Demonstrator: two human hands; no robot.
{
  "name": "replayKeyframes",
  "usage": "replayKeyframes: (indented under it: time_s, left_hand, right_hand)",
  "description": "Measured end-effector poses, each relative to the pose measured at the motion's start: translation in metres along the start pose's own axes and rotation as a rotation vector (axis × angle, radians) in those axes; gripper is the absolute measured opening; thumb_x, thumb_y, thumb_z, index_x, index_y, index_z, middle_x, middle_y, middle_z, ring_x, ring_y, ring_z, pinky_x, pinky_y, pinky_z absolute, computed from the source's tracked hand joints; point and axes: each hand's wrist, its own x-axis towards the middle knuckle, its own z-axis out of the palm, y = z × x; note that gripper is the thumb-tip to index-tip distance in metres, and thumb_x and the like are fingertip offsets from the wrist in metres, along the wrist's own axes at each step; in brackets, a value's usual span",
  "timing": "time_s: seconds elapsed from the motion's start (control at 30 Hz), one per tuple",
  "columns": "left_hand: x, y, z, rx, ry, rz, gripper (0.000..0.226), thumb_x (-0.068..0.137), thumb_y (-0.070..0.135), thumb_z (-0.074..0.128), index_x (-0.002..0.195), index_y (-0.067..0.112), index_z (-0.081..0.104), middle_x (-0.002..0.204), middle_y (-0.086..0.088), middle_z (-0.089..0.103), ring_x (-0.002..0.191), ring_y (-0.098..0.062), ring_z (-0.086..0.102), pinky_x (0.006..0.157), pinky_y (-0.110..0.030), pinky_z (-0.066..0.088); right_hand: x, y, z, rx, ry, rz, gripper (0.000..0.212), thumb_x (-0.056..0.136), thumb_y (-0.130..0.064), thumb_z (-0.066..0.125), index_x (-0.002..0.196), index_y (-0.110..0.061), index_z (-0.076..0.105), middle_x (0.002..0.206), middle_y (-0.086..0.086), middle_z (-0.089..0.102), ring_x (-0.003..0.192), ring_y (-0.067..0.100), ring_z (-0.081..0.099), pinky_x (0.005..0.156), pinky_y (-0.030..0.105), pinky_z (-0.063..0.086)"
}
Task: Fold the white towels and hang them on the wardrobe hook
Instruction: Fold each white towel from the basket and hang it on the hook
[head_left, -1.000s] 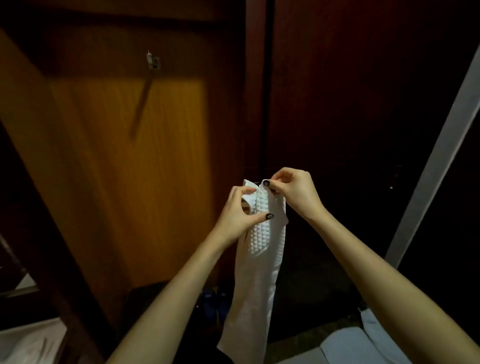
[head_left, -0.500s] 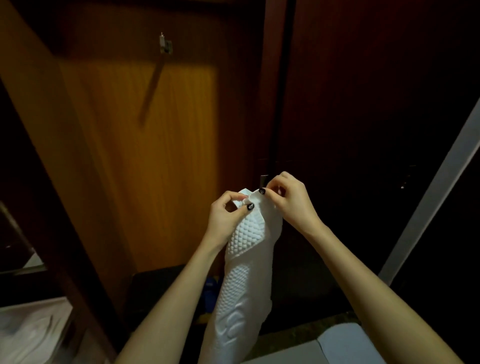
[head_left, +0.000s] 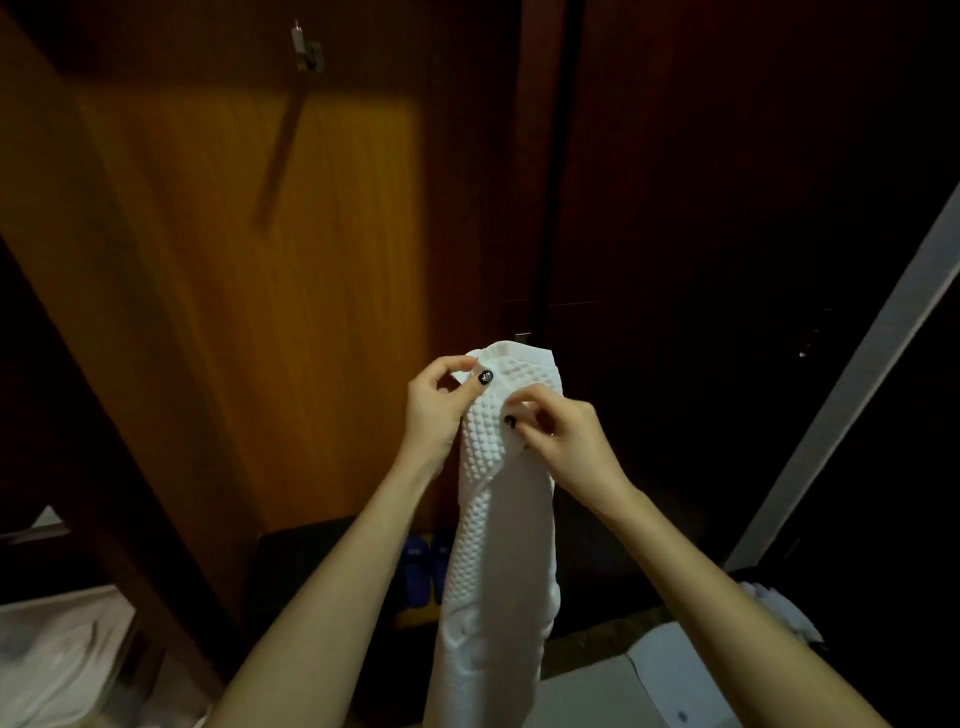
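White, bubble-textured cloth fills the middle of the view: the towel (head_left: 498, 545) hangs as a long folded band in front of the wardrobe (head_left: 249, 322). Its top edge is held up between both hands and its lower end runs out of the bottom of the frame. The left hand (head_left: 434, 410) pinches the top left corner between thumb and curled forefinger. The right hand (head_left: 569, 436) pinches the cloth just below the top edge on the right side, fingers curled in. The visible nails are painted dark.

The hook (head_left: 307, 49), a small metal piece, sits high on the lit wooden panel, well apart from the towel, above and to its left.

Low in the wardrobe, a pair of blue slippers (head_left: 423, 566) lies just left of the hanging towel, beside a dark boxy thing (head_left: 306, 566) too dim to identify. Crumpled white cloth (head_left: 52, 660) lies at lower left. More white fabric (head_left: 779, 613) is bunched at the right, beyond the right forearm. Some raised relief low on the towel is too blurred to read.
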Motion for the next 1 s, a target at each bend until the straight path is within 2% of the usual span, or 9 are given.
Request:
replayKeyframes:
  time_s: [0.1,0.2,0.3,0.43,0.5,0.63,0.73,0.87,1.0]
  left_hand:
    - [0.003,-0.006,0.000,-0.057,-0.031,-0.061,0.014,0.088,0.012,0.066,0.096,0.024,0.071,0.096,0.004,0.072,0.088,-0.010,0.068,0.067,-0.017,0.052]
    - [0.010,-0.011,-0.003,-0.048,-0.026,-0.073,0.020,0.090,0.007,0.062,0.100,0.023,0.069,0.099,0.002,0.069,0.081,-0.005,0.067,0.065,-0.016,0.051]
    - [0.018,-0.012,-0.004,0.075,-0.043,-0.011,0.028,0.087,0.000,0.063,0.098,0.025,0.064,0.082,0.005,0.061,0.061,-0.001,0.053,0.059,-0.016,0.046]
    - [0.023,-0.010,0.003,0.036,-0.038,0.003,0.029,0.083,-0.008,0.065,0.091,0.019,0.063,0.087,0.013,0.067,0.067,0.000,0.063,0.064,-0.013,0.050]
    - [0.025,-0.011,0.004,-0.010,-0.013,0.010,0.027,0.081,-0.009,0.066,0.094,0.015,0.064,0.089,0.005,0.066,0.074,-0.005,0.062,0.069,-0.015,0.052]
    - [0.027,-0.009,0.013,-0.006,-0.130,0.037,0.033,0.080,-0.009,0.067,0.093,0.021,0.067,0.090,0.010,0.069,0.084,-0.006,0.065,0.073,-0.017,0.052]
    - [0.028,-0.010,0.013,-0.029,-0.161,0.023,0.036,0.081,-0.009,0.066,0.093,0.024,0.067,0.090,0.011,0.070,0.086,-0.006,0.064,0.076,-0.021,0.053]
    - [0.029,-0.010,0.001,-0.086,-0.148,-0.011,0.037,0.079,-0.006,0.068,0.090,0.029,0.070,0.093,0.004,0.069,0.090,-0.015,0.063,0.079,-0.030,0.054]
    - [0.025,-0.007,-0.008,-0.145,-0.181,-0.031,0.031,0.075,0.007,0.073,0.092,0.032,0.073,0.097,0.002,0.073,0.092,-0.015,0.069,0.073,-0.024,0.054]
  right_hand:
    - [0.006,0.004,-0.002,0.270,0.074,0.213,0.014,0.087,-0.001,0.066,0.086,-0.013,0.073,0.078,-0.003,0.071,0.069,0.008,0.066,0.060,0.024,0.053]
    - [0.011,0.009,-0.009,0.446,0.124,0.359,0.009,0.086,0.001,0.069,0.083,-0.007,0.072,0.076,0.005,0.069,0.067,0.009,0.067,0.057,0.022,0.053]
    - [0.014,0.013,-0.020,0.515,0.128,0.423,0.001,0.086,0.000,0.068,0.087,0.000,0.069,0.076,0.015,0.065,0.067,0.011,0.067,0.059,0.024,0.056]
    - [0.017,0.013,-0.030,0.583,0.148,0.431,0.006,0.084,0.005,0.069,0.087,0.000,0.069,0.077,0.020,0.068,0.071,0.018,0.071,0.063,0.024,0.057]
    - [0.017,0.016,-0.035,0.538,0.097,0.422,0.013,0.082,0.002,0.072,0.093,-0.004,0.069,0.085,0.017,0.073,0.080,0.021,0.073,0.067,0.022,0.057]
    - [0.017,0.019,-0.035,0.350,-0.076,0.361,0.032,0.081,-0.001,0.074,0.107,-0.017,0.066,0.093,-0.005,0.075,0.094,0.007,0.071,0.077,0.019,0.055]
    - [0.024,0.016,-0.033,0.276,-0.114,0.310,0.033,0.085,-0.001,0.070,0.114,-0.017,0.064,0.095,-0.005,0.074,0.098,0.005,0.069,0.087,0.021,0.055]
    - [0.035,0.005,-0.027,0.301,0.004,0.282,0.013,0.087,-0.001,0.067,0.093,-0.012,0.071,0.082,0.005,0.075,0.079,0.015,0.073,0.076,0.026,0.059]
    - [0.045,-0.009,-0.013,0.167,-0.002,0.161,0.010,0.088,-0.006,0.068,0.096,-0.007,0.073,0.084,0.003,0.073,0.075,0.009,0.071,0.069,0.019,0.055]
